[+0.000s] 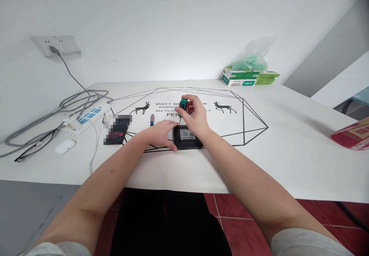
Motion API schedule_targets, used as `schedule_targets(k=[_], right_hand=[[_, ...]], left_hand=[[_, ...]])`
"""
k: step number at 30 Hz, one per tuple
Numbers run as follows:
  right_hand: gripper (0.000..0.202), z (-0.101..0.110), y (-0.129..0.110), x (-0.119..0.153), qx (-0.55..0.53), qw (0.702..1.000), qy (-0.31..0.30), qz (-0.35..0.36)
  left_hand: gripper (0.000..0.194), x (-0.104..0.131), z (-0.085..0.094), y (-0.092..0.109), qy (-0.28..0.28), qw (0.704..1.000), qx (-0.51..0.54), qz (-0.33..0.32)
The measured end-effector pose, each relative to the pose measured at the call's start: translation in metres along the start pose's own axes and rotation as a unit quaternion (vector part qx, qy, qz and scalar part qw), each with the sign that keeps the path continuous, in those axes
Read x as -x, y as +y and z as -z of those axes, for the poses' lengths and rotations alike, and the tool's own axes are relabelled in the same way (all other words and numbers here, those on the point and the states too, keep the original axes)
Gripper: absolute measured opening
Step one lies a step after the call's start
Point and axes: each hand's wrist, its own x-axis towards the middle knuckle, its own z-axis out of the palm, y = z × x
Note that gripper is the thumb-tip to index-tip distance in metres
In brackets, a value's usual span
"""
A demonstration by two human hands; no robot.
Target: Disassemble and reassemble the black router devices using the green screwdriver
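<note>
Head: black case [188, 147] (white label [187, 134] inside)

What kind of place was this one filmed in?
Probably a home or small-office desk: a white table against a plain wall, a power strip with coiled cables, and eyeglasses beside an earphone case.

L hand [163, 132] + R hand [197, 117] are making 2. Green screwdriver [183, 106] + small screwdriver [152, 120] are also totaling 2. Deer prints [225, 107] are numbering 2. Showing as 1 ea.: blk device [187, 135], phone [118, 133], pwr strip [93, 115], wall outlet [65, 44], earbud case [65, 146], pr. of glasses [37, 145], plastic bag [253, 56], red pkg [353, 135]. Boxes [241, 74] are showing in a stack, exact no. unclear.
</note>
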Motion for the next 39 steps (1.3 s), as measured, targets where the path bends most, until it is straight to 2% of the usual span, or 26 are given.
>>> schedule_targets(k=[4,9,15,20,26,28,32,39], right_hand=[[0.029,0.0021,0.0,-0.0007,-0.008,0.999,-0.014,0.028],[0.026,0.0023,-0.0003,-0.0027,0.0,0.998,0.011,0.059],[0.023,0.0046,-0.0013,-0.005,-0.033,0.999,0.01,0.002],[0.021,0.0049,0.0013,-0.007,-0.051,0.999,0.005,0.005],[0.028,0.0012,-0.0001,-0.0045,-0.186,0.978,-0.07,-0.061],[0.031,0.0003,-0.0009,-0.004,-0.203,0.973,-0.076,-0.078],[0.037,0.0009,-0.001,-0.005,-0.168,0.981,-0.055,-0.081],[0.034,0.0074,-0.0077,-0.0057,-0.074,0.995,-0.05,-0.033]], left_hand=[[0.124,0.0,0.0006,-0.0005,0.002,1.0,-0.006,0.0],[0.122,-0.0001,0.0018,-0.0003,-0.002,1.0,-0.01,-0.003],[0.124,-0.0008,0.0009,-0.002,-0.002,1.0,-0.006,0.002],[0.125,-0.0006,0.0007,-0.0027,-0.004,1.0,-0.006,0.005],[0.122,-0.0003,0.0022,-0.0011,-0.005,1.0,-0.005,-0.002],[0.12,-0.0001,0.0025,-0.0006,-0.006,1.0,-0.004,-0.001],[0.12,0.0007,0.0029,-0.0002,-0.004,1.0,-0.002,0.002],[0.119,0.0005,0.0023,-0.0015,-0.005,1.0,0.003,0.0]])
